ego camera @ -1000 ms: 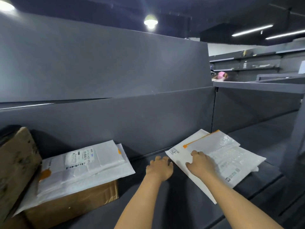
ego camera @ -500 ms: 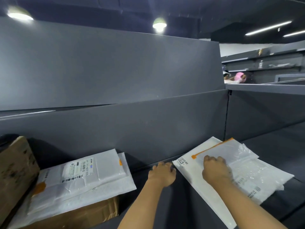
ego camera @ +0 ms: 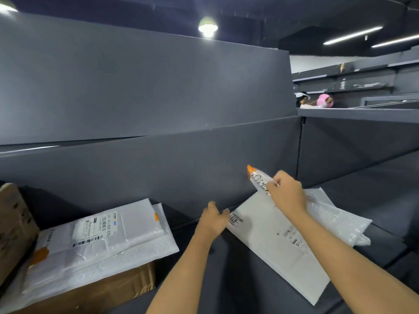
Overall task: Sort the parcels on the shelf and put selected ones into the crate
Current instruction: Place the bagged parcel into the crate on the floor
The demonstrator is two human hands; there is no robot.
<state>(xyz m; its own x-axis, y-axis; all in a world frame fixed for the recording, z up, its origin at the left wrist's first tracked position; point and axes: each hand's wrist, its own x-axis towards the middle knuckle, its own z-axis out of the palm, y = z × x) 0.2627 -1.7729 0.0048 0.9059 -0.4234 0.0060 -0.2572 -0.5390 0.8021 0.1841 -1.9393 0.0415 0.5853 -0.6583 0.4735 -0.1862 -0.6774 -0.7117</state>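
Observation:
On the dark grey shelf (ego camera: 226,279) lies a large white mailer (ego camera: 269,243), and my left hand (ego camera: 212,219) pinches its near left corner. My right hand (ego camera: 286,192) grips a smaller white parcel with an orange strip (ego camera: 257,179) and holds it tilted up off the pile. A bubble-wrap parcel (ego camera: 335,220) lies beneath it at the right. The crate is out of view.
At the left, two white labelled mailers (ego camera: 102,236) lie stacked on a brown carton (ego camera: 95,288). Another carton (ego camera: 13,227) leans at the far left edge. The grey back panel (ego camera: 158,168) rises behind. A person (ego camera: 302,99) stands far off beyond the right shelf.
My right hand has lifted the orange-strip parcel off the pile and tipped it upward. My left hand has closed on the large mailer's corner. The view has shifted slightly.

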